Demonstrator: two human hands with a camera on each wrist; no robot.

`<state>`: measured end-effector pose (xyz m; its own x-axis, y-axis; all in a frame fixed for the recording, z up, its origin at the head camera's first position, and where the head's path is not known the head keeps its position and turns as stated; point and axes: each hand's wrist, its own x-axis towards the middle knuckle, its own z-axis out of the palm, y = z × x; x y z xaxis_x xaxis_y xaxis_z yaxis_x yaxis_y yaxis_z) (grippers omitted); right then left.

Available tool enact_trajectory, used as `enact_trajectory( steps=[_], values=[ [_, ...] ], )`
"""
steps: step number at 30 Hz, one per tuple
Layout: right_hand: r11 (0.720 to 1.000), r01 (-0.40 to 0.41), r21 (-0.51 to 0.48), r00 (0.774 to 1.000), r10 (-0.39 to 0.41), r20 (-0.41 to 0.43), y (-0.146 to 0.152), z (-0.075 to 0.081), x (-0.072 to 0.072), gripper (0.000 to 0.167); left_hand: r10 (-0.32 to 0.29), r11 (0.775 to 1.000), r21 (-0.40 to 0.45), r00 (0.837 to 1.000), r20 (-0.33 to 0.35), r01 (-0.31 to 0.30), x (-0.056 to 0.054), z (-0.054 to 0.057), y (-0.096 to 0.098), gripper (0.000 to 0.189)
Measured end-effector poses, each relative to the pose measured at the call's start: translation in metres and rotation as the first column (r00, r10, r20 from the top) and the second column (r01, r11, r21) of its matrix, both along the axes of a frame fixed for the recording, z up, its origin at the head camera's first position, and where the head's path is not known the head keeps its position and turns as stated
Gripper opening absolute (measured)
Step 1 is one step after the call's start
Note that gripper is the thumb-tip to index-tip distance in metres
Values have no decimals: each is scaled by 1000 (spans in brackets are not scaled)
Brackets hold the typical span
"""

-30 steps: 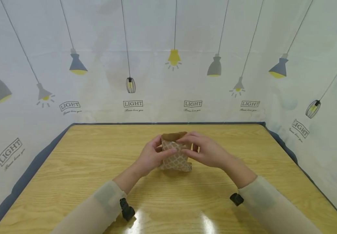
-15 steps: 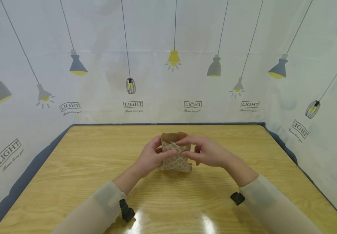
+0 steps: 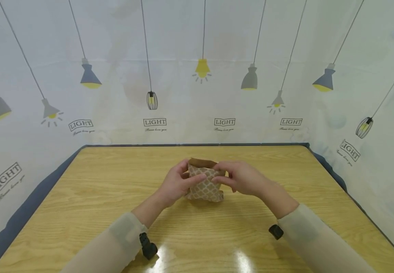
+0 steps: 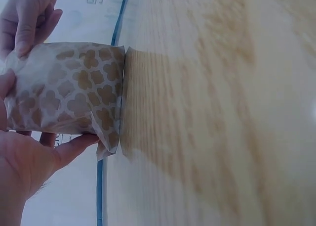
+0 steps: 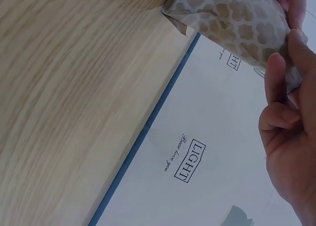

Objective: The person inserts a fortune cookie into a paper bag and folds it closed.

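Note:
A small brown paper bag [image 3: 204,189] with a white lattice pattern stands upright on the wooden table. Its mouth faces up, and the plain brown inside of the back wall shows above the front rim. My left hand [image 3: 174,184] holds the bag's left side, thumb across the printed front and the other fingers partly hidden behind it. At the top right corner, my right hand [image 3: 246,178] pinches the rim between thumb and index finger. In the left wrist view the bag [image 4: 74,90] has its base right at the tabletop, with a small fold sticking out at one bottom corner.
The wooden table [image 3: 115,170] has a dark blue edge strip [image 3: 132,145] along its back. Behind it hangs a white backdrop [image 3: 180,87] printed with lamps and LIGHT labels. Each sleeve carries a black device, one at the left cuff [image 3: 148,246] and one at the right [image 3: 276,231].
My right hand's fingers have shifted to the rim's right corner. The crumpled front edge now lies straighter and the back rim sits a little lower. My left hand has stayed in place.

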<state>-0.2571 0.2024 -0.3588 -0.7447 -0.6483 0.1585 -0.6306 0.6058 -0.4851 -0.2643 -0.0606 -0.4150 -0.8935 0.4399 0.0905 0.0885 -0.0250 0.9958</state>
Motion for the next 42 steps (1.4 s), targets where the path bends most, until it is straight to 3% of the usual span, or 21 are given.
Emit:
enact_trajectory(
  steps=[4, 7, 11, 13, 16, 20, 28, 33, 38, 42],
  values=[
    [999, -2, -35, 1000, 1, -13, 1, -3, 1, 16, 30, 1000, -10, 1000, 2, -30, 0, -1, 1, 44],
    [991, 10, -135, 1000, -11, -6, 0, -6, 2, 26, 50, 999, -3, 999, 21, -50, 0, -2, 1, 42],
    [941, 96, -324, 995, -92, 25, 2, -10, 3, 41, 79, 997, 0, 996, 40, -79, 0, -3, 1, 40],
    [915, 151, -374, 989, -139, 57, 3, -11, 1, 47, 94, 996, 1, 995, 45, -94, -1, -2, 1, 41],
    [907, 206, -367, 975, -159, 155, 3, -12, -3, 57, 108, 994, 13, 993, 43, -109, -1, -2, 1, 42],
    [914, 248, -320, 945, -156, 286, 0, -18, -7, 58, 103, 994, 23, 994, 35, -104, -1, -3, 2, 43],
    [874, 330, -358, 903, -182, 388, -7, -21, -9, 39, 83, 995, 44, 996, 43, -85, -1, -4, 0, 43],
    [844, 353, -403, 895, -179, 409, -5, -20, -8, 42, 78, 996, 47, 996, 49, -80, -2, -5, 0, 43],
    [800, 365, -475, 912, -206, 354, 1, -16, -9, 30, 90, 995, 30, 996, 26, -91, -3, -3, 0, 43],
    [811, 353, -466, 928, -242, 282, 3, -12, -10, 26, 83, 996, 28, 997, 12, -83, -3, -5, 0, 41]
  ],
)
